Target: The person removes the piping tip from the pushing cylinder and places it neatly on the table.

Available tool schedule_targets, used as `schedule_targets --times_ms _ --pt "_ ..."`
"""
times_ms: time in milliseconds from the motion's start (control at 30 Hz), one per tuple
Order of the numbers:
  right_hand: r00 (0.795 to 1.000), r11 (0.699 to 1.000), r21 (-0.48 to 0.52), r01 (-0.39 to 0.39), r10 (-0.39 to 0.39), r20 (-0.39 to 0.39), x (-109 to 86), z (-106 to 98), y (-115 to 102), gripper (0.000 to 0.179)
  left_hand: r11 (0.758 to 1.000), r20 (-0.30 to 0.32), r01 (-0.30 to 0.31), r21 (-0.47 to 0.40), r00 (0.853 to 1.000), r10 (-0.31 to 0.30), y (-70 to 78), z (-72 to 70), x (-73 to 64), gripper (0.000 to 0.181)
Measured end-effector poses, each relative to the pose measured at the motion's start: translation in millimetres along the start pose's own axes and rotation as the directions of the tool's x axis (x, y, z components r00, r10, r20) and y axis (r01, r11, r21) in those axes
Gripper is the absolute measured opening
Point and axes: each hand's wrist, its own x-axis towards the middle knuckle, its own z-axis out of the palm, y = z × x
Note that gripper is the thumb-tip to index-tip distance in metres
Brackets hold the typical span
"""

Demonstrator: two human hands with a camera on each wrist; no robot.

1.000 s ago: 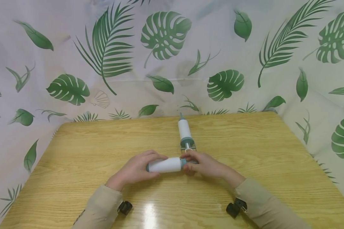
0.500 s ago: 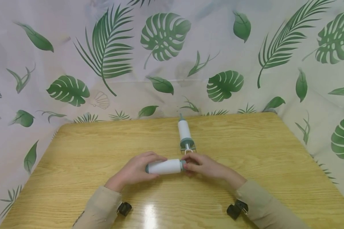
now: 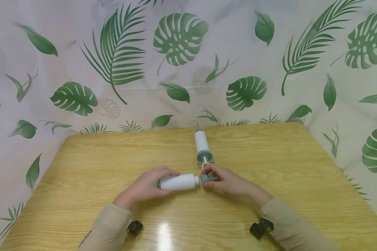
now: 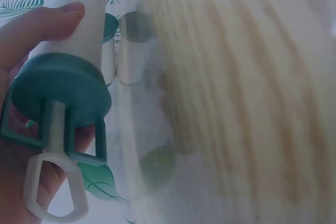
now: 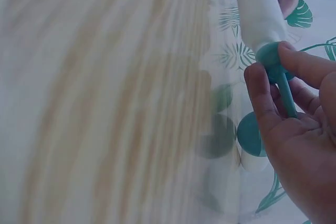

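My left hand grips a large syringe by its white barrel, lying sideways above the table. In the left wrist view its teal collar and the plunger's white pull ring point back toward the camera. My right hand pinches a teal nozzle cap between thumb and fingers, its thin spout lying toward the palm. A narrow gap separates the cap from the barrel's bare white neck. In the right wrist view the cap overlaps the barrel's end.
A second, matching syringe lies just beyond my right hand, its spout toward the table's back edge and its pull ring near my fingers. The wooden table ends against a leaf-patterned cloth. Black wrist cameras hang below both sleeves.
The nozzle cap has come off the barrel's neck, which now shows. My left hand has shifted slightly left with the syringe. The second syringe has stayed put.
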Motion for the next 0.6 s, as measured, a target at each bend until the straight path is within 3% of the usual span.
schedule_targets --times_ms 300,600 --pt "1.000 0.997 -0.081 0.013 -0.013 0.009 -3.0 -4.8 -2.1 0.034 1.000 0.047 -0.004 0.027 0.999 0.002 -3.4 -0.8 1.2 0.052" --pt "1.000 0.996 -0.085 0.010 -0.009 0.020 -5.2 -5.4 -4.8 0.034 1.000 0.060 0.002 0.015 0.998 -0.003 -2.1 -0.2 1.8 0.054"
